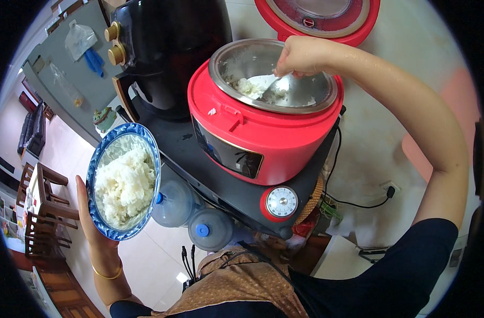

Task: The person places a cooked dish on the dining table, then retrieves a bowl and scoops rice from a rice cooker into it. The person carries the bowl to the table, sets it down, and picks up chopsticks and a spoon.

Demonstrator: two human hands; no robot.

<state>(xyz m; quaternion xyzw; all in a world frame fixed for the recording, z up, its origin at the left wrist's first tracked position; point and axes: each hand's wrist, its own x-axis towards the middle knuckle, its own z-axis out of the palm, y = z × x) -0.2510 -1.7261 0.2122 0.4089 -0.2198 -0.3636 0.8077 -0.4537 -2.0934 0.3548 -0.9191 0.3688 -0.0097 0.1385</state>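
Note:
My left hand (91, 220) holds up a bowl with a blue-patterned rim (91, 175), gripping it from below and the outer side. Cooked white rice (124, 183) is heaped in it. In my right hand (301, 57) is a white rice paddle (264, 81), its blade down inside the steel inner pot (248, 55) of a red rice cooker (289, 147). Some rice (246, 88) lies at the blade and on the pot's bottom. The cooker's lid (355, 37) stands raised at the back. A few grains (212, 111) stick to the cooker's red rim.
A black air fryer (170, 47) with gold knobs stands left of the cooker on a black stand (174, 147). A round kitchen timer (281, 201) sits at the stand's front corner. Below are large water bottles (210, 228). A power cord (361, 204) runs to a wall socket on the right.

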